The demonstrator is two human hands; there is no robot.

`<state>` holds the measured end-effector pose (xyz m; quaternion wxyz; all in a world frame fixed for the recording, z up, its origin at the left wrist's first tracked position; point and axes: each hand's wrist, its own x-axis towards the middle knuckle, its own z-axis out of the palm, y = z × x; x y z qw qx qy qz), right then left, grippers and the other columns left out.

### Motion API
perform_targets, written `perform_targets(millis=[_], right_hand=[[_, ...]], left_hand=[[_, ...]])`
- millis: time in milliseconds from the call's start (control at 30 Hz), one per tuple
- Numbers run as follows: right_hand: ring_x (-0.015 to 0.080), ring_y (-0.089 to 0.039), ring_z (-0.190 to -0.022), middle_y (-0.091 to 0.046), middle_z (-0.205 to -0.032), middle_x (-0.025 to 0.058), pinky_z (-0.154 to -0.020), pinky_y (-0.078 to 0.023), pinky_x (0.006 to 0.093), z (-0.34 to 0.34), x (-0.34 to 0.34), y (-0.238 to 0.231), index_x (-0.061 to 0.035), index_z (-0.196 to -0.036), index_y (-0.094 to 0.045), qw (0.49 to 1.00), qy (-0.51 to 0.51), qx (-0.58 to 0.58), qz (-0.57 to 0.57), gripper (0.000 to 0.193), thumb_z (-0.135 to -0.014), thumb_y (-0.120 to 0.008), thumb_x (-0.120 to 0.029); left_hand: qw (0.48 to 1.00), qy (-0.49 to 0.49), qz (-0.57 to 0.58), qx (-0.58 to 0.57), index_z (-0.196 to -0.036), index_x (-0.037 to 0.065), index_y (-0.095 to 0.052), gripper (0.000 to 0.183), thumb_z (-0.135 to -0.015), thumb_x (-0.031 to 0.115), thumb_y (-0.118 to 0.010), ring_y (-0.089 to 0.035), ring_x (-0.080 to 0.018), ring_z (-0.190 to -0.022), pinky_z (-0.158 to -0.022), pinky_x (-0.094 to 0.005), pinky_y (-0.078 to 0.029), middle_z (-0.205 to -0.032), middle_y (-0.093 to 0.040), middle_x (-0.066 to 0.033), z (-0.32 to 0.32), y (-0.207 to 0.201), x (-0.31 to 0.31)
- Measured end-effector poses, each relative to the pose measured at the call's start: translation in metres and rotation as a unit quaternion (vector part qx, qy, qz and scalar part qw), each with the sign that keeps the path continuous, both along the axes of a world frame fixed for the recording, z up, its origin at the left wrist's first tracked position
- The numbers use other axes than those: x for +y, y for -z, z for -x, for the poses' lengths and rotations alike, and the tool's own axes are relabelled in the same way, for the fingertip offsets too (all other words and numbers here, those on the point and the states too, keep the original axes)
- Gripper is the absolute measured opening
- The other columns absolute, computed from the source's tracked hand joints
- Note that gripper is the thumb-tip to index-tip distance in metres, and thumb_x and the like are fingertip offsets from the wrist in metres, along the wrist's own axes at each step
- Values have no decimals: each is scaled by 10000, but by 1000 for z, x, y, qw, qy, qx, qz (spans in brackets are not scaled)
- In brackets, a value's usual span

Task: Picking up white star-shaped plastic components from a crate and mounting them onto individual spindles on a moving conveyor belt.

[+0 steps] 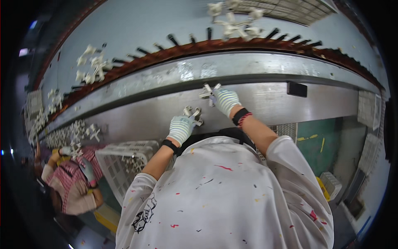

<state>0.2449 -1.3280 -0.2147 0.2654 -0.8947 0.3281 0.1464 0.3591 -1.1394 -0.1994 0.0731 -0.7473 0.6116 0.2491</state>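
My left hand (181,128), in a striped glove, is closed on a small white branched plastic part (192,113) just above the metal bench (157,112). Slightly farther off and to the right, my right hand (227,101), gloved alike, grips another white branched part (206,93) near the bench's raised back edge. Both parts have several stubby arms with darker spots. The gloves hide my fingertips in places.
A dark flat rectangular object (297,89) lies on the bench at right. Behind, a rail with black pegs (172,39) carries clusters of white parts (236,25). A white plastic basket (124,155) stands left, near a gloved co-worker (72,178) and piled parts (68,133).
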Motion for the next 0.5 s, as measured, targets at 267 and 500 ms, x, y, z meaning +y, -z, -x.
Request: perform_targets(millis=[267,500], right_hand=[[336,-586,-825,-612,-888,148,-727,-469,411,10,-20,-14,-90,-941,-593,990,-40,-131,-10,195,-771,-559,-180],[293,-612,-707,-619,-746,177,-645,-476,376,79,-53,-23,-28,-876,-624,963,210,-151,-78,253,-767,-541,-242]], left_hand=[[945,-251,89,189,-849,61,-620,165,-831,164,-493,-592,-205,-604,-572,-330,-466,-683,-611,-100,-27,-20,3],[637,-354,-35,685,-1068,6,-485,404,-780,241,-644,-558,-148,-774,-713,-277,-460,-859,-575,-64,-33,-75,-23]])
